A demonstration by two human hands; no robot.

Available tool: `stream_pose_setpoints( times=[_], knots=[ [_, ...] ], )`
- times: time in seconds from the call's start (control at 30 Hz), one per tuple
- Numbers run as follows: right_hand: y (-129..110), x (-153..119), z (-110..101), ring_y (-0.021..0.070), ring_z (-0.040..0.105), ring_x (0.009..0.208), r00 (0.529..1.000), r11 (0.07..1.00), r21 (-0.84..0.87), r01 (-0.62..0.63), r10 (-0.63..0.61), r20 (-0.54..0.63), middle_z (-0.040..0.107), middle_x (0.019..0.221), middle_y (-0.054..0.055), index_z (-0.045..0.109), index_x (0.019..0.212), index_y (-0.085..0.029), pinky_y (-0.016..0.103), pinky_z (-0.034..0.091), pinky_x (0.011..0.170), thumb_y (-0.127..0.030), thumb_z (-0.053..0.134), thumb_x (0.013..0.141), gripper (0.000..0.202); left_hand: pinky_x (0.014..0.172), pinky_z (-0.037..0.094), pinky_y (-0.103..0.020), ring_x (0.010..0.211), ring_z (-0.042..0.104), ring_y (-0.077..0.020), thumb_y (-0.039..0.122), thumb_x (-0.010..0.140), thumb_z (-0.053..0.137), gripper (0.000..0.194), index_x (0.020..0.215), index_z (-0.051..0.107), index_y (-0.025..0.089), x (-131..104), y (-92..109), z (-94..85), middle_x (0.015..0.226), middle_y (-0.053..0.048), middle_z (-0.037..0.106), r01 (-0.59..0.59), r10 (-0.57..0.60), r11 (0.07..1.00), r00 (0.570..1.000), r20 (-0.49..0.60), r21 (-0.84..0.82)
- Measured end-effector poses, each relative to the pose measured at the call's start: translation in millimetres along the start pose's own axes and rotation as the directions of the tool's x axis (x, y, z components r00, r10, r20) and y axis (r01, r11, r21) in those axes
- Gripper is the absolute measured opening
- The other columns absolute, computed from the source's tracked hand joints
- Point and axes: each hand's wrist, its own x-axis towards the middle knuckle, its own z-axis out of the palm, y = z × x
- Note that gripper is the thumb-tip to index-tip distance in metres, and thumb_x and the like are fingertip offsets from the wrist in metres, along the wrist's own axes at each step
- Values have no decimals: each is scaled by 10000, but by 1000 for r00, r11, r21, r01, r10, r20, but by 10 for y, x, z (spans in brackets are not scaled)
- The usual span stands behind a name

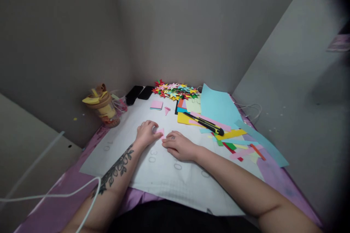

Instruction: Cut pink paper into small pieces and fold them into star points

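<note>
A small piece of pink paper [162, 131] lies on the white sheet between my hands. My left hand [147, 134] holds its left side, thumb on top and fingers curled. From the right, my right hand [180, 146] presses its fingertips at the paper's lower edge. How the paper is folded is too small to make out. Just beyond my hands are a small folded pink paper piece [167, 110] and a stack of square papers [156, 105] with pink on top.
Folded paper stars [175, 90] are heaped at the back. A yellow-black utility knife [206, 123] lies on coloured paper at right, near cut strips [240, 142] and a light blue sheet [220, 105]. A lidded cup [105, 109] stands left, near two dark flat objects [133, 94]. A white cable [68, 193] crosses my left forearm.
</note>
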Motion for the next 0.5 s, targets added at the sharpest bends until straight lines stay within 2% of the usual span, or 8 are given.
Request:
stream_pose_setpoints(
  times=[0.23, 0.37, 0.5],
  knots=[
    [-6, -61, 5, 226, 504, 1023, 998, 999, -5, 45, -45, -43, 699, 1053, 40, 646, 1011, -227, 454, 330, 1006, -173, 555, 812, 226, 905, 368, -409, 1073, 518, -288, 419, 730, 662, 292, 968, 649, 250, 5, -19, 8, 1098, -66, 607, 9, -8, 1000, 1000, 14, -20],
    [0, -70, 2, 225, 508, 1006, 997, 998, -2, 57, -57, -59, 693, 974, 46, 638, 1031, -232, 460, 328, 1014, -176, 534, 822, 240, 935, 355, -398, 1082, 517, -260, 400, 746, 653, 228, 929, 650, 262, -25, -38, -60, 1109, -36, 620, -67, 72, 995, 996, 60, -77],
    [20, -66, 11, 232, 511, 1017, 997, 999, -9, 31, -31, -75, 657, 956, 83, 645, 1043, -216, 431, 389, 957, -188, 542, 819, 247, 1006, 304, -442, 1150, 485, -259, 387, 755, 645, 162, 864, 669, 269, -45, -60, -112, 1206, -23, 598, -136, 153, 979, 983, 101, -153]
  ],
)
